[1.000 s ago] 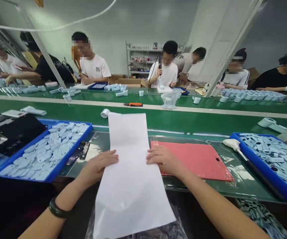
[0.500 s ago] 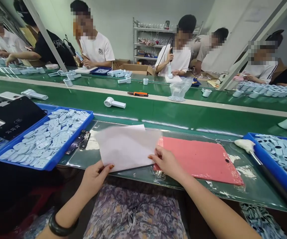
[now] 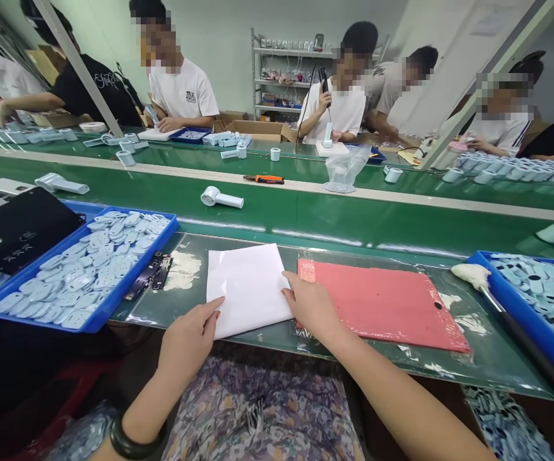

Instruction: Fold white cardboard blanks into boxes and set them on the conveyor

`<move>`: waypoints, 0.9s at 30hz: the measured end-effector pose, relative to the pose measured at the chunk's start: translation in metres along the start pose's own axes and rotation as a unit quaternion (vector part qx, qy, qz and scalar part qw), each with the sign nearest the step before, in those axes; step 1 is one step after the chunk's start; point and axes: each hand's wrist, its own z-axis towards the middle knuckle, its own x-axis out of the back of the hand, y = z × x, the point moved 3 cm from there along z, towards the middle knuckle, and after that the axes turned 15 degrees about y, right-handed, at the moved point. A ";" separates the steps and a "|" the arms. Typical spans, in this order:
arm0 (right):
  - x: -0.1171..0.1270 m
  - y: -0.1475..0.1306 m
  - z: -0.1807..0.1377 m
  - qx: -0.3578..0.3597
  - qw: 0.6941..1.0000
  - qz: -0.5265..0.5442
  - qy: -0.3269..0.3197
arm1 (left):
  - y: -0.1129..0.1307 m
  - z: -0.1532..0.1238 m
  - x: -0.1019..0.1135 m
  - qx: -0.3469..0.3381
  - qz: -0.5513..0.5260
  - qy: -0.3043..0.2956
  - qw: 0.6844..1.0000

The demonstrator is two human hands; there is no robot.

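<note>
A folded white sheet of paper [image 3: 248, 288] lies on the worktop in front of me. My left hand [image 3: 190, 336] rests at its lower left corner, with the index finger stretched onto the sheet and the thumb just below. At the right edge, my right hand [image 3: 311, 306] touches the paper with outstretched index finger and thumb; its other fingers are mostly hidden. Neither hand is closed round the sheet. Just right of it lies a flat red pad [image 3: 377, 301] wrapped in clear plastic, partly behind my right hand.
Blue trays of pale blue plastic parts stand left [image 3: 175, 225] and right [image 3: 478, 259]. A black-handled tool with a white padded head [image 3: 471, 276] leans by the right tray. Small circuit boards [image 3: 161, 272] lie left. Beyond runs a green conveyor [image 3: 305, 221] with a white housing [image 3: 221, 197]; co-workers sit opposite.
The paper, raised and blurred before, now lies flat on the worktop. My left hand has shifted slightly, its index finger now stretched on top; my right fingers have moved up along the right edge.
</note>
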 end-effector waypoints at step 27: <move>-0.061 -0.061 -0.043 0.360 0.931 0.067 -0.007 | 0.040 -0.006 -0.043 -0.259 -0.093 0.009 0.961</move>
